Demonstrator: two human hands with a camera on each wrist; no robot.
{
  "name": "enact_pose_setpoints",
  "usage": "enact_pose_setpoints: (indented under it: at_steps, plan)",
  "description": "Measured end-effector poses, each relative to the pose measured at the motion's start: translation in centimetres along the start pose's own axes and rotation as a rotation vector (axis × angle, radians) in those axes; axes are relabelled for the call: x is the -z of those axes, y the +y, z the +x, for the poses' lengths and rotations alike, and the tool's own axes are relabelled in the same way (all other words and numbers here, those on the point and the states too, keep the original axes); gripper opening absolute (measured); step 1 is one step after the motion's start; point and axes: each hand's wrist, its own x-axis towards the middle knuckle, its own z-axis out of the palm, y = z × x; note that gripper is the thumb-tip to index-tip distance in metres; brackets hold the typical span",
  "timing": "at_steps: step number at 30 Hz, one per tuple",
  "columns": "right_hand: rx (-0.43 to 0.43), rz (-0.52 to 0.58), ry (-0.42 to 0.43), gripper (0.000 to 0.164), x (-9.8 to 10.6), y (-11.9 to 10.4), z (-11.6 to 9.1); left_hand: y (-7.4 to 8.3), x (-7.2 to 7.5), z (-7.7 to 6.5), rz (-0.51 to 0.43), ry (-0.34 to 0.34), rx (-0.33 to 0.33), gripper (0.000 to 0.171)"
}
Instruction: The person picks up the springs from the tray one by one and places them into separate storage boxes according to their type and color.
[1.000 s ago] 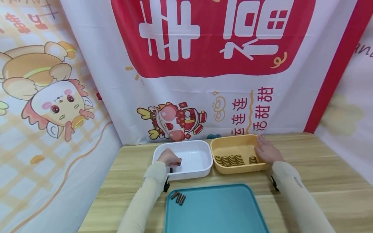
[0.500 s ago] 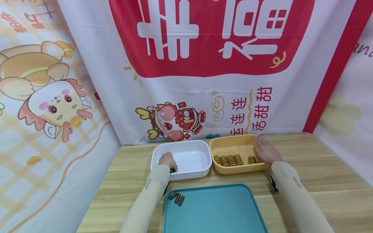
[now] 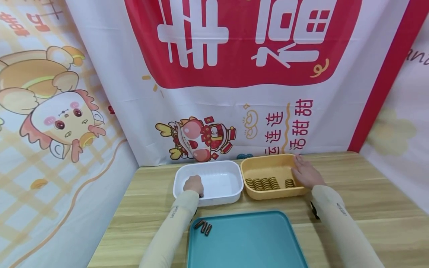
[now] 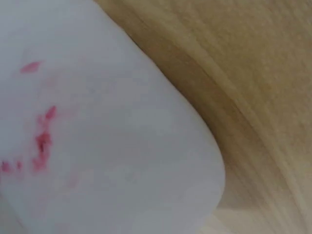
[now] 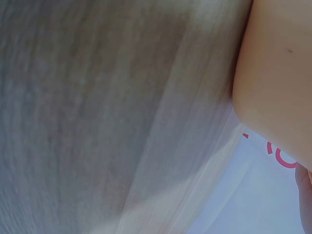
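My left hand (image 3: 193, 185) reaches down into the white plastic box (image 3: 225, 193), knuckles up. Its fingertips are mostly hidden, and only a dark speck of a small brown ridged piece shows beneath them. At the right end of the yellow plastic box (image 3: 264, 195), my right hand (image 3: 306, 175) holds the side wall, thumb inside. A fingertip (image 5: 305, 200) shows outside that wall in the right wrist view. Several rows of golden round biscuits (image 3: 264, 184) lie in the yellow box, with a shorter row (image 3: 289, 183) near the right hand. The left wrist view shows only the white box's outer wall (image 4: 146, 136).
A teal tray (image 3: 244, 242) lies nearer on the wooden table (image 3: 140, 212), with 3 dark brown ridged pieces (image 3: 204, 227) in its far left corner. Both boxes stand side by side before a printed cloth backdrop (image 3: 234, 96).
My left hand has lowered and drawn nearer inside the white box, over the place where a second brown piece lay. The brown piece it pinched is now almost hidden. My right hand stays put.
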Motion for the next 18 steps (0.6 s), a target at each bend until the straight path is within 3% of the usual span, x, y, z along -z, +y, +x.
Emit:
enact_pose_setpoints:
  at_steps: [5, 10, 13, 18]
  plan:
    - [0.004, 0.005, -0.004, 0.059, -0.2, -0.2, 0.1, -0.3, 1.0, -0.9, -0.048, -0.02, -0.045, 0.024]
    - [0.008, 0.002, -0.016, 0.058, -0.3, -0.2, 0.1, -0.2, 2.6, -2.4, -0.094, 0.01, -0.141, 0.014]
    - [0.008, 0.005, -0.03, 0.059, -0.2, -0.2, 0.1, 0.2, 3.9, -3.4, -0.121, 0.031, -0.242, 0.011]
    - [0.006, 0.01, -0.05, 0.06, 0.2, -0.2, 0.1, 0.6, 5.2, -5.7, -0.229, -0.031, -0.473, 0.005]
